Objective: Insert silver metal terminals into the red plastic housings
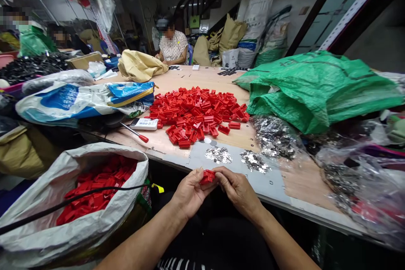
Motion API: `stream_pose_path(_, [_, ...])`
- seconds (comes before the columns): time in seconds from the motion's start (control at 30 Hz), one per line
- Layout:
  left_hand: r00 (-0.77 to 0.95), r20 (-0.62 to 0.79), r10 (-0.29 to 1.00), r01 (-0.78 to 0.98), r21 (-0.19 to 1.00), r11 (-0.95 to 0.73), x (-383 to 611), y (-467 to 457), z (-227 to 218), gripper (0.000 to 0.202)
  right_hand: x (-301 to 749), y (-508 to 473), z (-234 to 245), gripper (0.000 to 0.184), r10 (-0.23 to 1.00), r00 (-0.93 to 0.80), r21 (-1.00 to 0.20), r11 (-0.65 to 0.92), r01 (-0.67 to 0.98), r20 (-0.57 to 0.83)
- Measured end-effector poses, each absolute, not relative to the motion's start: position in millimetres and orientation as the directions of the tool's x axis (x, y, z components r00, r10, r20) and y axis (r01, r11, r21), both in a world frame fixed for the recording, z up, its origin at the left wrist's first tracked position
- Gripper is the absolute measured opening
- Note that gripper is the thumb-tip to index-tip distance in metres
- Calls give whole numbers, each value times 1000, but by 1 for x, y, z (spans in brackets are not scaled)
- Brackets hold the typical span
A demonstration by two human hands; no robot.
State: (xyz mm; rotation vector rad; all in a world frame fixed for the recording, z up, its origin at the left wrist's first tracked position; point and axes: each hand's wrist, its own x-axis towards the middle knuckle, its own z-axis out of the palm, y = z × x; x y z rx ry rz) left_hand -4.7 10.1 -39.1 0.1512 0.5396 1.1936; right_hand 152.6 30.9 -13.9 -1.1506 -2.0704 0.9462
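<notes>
My left hand is closed around a small red plastic part, holding it just off the table's front edge. The fingers of my right hand are pinched together at the part's right side; whether a small metal piece is between them is hidden. Just beyond the hands, two little heaps of flat metal pieces lie on a grey sheet. Behind these spreads a large pile of similar red plastic parts.
At my left stands an open white sack of red parts, a black cord across it. A red-handled screwdriver lies by a white box. Green sacking and bagged metal pieces sit right. A person sits across the table.
</notes>
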Motion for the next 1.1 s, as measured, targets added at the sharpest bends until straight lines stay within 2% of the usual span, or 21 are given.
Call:
stream_pose_path(0.2, [236,-340,910,-858,366,359,-7,11,-37,12,151,32,-11,32,844,-523,-764,413,496,117])
stream_pose_path(0.4, [225,-334,915,-884,324,336,-12,10,-35,14,141,32,-13,27,841,-513,-721,462,516,171])
stream_pose_path(0.53, [239,-304,922,-893,304,332,-14,8,-36,14,134,36,-16,29,861,-473,-819,403,409,187])
stream_pose_path(0.63, [247,-285,926,-896,297,330,-18,7,-37,11,129,39,-17,33,874,-463,-887,325,328,149])
stream_pose_path(0.8, [178,-307,935,-921,283,268,-28,7,-42,4,117,39,-13,17,849,-515,-893,314,321,113])
stream_pose_path(0.87, [181,-318,931,-927,261,269,-32,5,-44,8,109,40,-9,14,852,-508,-885,331,327,131])
stream_pose_path(0.97, [213,-307,927,-926,238,292,-37,3,-43,28,86,46,1,11,854,-478,-874,379,303,205])
stream_pose_path(1.07, [188,-319,929,-891,343,298,-37,0,-43,34,47,50,16,12,855,-451,-883,397,251,257])
stream_pose_path(1.1, [157,-335,929,-867,404,292,-37,0,-44,33,32,50,21,12,829,-494,-893,403,200,264])
